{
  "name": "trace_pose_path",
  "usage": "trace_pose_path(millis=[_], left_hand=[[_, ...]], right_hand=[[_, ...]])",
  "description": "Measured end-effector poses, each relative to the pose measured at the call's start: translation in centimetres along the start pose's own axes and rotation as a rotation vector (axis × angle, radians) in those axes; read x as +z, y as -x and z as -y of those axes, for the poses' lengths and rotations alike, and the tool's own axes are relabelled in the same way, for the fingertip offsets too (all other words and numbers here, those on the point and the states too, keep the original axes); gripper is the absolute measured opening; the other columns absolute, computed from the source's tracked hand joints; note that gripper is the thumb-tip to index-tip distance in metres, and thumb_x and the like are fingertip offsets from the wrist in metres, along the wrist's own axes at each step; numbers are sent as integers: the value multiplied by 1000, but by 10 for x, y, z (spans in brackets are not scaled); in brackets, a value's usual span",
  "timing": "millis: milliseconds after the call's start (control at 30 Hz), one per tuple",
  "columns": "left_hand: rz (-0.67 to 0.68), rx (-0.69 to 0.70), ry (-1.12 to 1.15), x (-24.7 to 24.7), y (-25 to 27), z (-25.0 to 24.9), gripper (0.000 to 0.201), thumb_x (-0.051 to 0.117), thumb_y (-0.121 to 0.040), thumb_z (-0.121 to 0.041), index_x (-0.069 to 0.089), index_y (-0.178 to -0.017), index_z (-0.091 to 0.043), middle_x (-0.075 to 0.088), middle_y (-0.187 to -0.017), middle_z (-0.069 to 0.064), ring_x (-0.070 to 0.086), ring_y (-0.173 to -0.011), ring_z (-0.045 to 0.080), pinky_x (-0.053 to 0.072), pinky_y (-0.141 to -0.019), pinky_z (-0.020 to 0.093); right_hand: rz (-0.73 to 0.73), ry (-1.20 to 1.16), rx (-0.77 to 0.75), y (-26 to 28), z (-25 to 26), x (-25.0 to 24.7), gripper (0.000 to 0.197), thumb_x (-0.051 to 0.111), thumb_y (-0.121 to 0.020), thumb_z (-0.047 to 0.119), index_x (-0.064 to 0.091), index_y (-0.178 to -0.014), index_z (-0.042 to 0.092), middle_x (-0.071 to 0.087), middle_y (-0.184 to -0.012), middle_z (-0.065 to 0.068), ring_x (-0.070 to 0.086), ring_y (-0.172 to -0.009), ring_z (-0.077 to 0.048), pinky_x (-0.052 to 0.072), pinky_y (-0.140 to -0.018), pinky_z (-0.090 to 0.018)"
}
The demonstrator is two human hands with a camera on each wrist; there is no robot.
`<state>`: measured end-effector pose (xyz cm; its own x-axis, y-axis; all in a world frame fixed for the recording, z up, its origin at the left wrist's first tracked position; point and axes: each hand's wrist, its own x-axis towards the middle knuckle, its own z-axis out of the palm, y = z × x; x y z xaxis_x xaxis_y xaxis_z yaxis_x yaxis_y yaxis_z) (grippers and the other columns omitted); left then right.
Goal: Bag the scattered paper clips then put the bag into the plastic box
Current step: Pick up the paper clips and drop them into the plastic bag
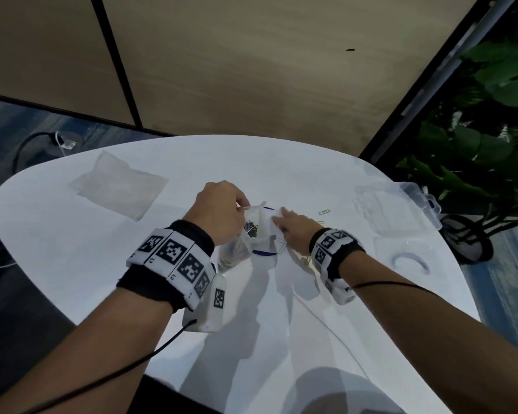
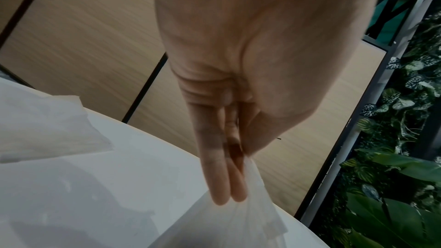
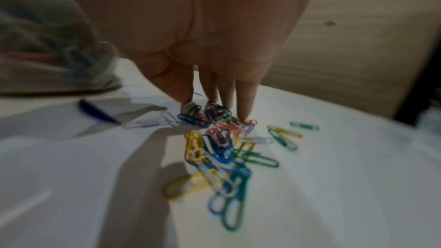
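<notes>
Clear zip bag (image 1: 259, 227) pinched by left hand (image 1: 219, 210); right hand (image 3: 203, 44) fingertips (image 3: 245, 116) pinched clips from paper clip pile (image 3: 222, 150) beside bag. Bagging underway; next judged: carry pinch into bag mouth.

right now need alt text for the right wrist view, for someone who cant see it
The right hand reaches down with fingertips on a blurred pile of coloured paper clips scattered on a white table. A clear bag, already holding clips, sits blurred at the left edge.
</notes>
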<state>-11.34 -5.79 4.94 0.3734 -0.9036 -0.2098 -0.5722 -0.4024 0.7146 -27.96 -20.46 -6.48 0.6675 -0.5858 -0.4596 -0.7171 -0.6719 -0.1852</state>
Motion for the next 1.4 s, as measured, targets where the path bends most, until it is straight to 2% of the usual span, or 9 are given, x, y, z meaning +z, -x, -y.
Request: trace_pose_path(millis=[133,300,467,600,800,967,1067,1233,1400], left_hand=[[11,0,-23,-1,3,0,23,55,-93,-6,76,-99,-13,73,-93,15,72,-86,31,61,-83,41],[26,0,-42,-1,5,-1,25,54,-93,-6,76,-98,-15,73,-95,14,71,-87,31,61,-82,41],[63,-2,-39,3,5,-5,24,53,-93,-7,75,-100,-14,72,-100,13,71,-91,32,60,-85,41],[74,-6,-27,5,5,-6,24,53,-94,-7,74,-103,-13,72,-99,13,71,-92,31,60,-86,41],[78,-1,-19,12,5,-10,25,53,-94,-4,74,-107,-9,72,-97,12,71,-95,32,59,-89,41],[64,30,29,19,2,-12,23,56,-93,-5,75,-105,-8,74,-96,15,72,-90,33,60,-86,43],[51,42,62,22,0,-11,22,57,-93,-6,75,-105,-9,73,-89,11,74,-82,29,62,-83,42],[62,87,50,22,0,-10,22,57,-94,-6,76,-103,-9,69,-78,1,74,-80,25,62,-82,41],[64,102,34,22,-1,-8,25,55,-94,-4,76,-108,-8,70,-80,3,74,-80,23,62,-83,40]], right_hand=[[64,307,-129,26,-19,14,80,62,-81,7,24,-150,11,19,-158,-10,49,-127,-33,44,-102,-39],[-119,302,-101,38,-23,22,24,46,-97,10,59,-116,5,59,-116,-14,63,-101,-33,50,-81,-35],[-103,327,104,44,-11,2,30,42,-99,17,67,-91,4,54,-74,-10,58,-77,-29,41,-64,-29],[-291,-163,263,56,-25,-17,24,63,-84,16,65,-63,6,65,-63,-5,58,-67,-24,42,-63,-21],[-494,-1102,166,93,-1,-58,9,76,-81,8,76,-82,-1,75,-77,-15,73,-70,-20,59,-72,-24],[-413,-1414,3,99,41,-63,13,71,-84,2,71,-90,-10,71,-83,-21,69,-74,-23,60,-79,-29],[-433,-1236,-4,92,59,-43,9,74,-83,6,74,-87,-2,74,-82,-13,72,-76,-23,60,-81,-32],[-500,-699,-6,87,70,-35,8,69,-80,7,76,-83,10,67,-69,3,62,-60,-9,42,-56,-3],[-460,-419,-37,78,70,-37,18,61,-80,10,77,-83,20,71,-73,-4,62,-71,-21,52,-65,-26]])
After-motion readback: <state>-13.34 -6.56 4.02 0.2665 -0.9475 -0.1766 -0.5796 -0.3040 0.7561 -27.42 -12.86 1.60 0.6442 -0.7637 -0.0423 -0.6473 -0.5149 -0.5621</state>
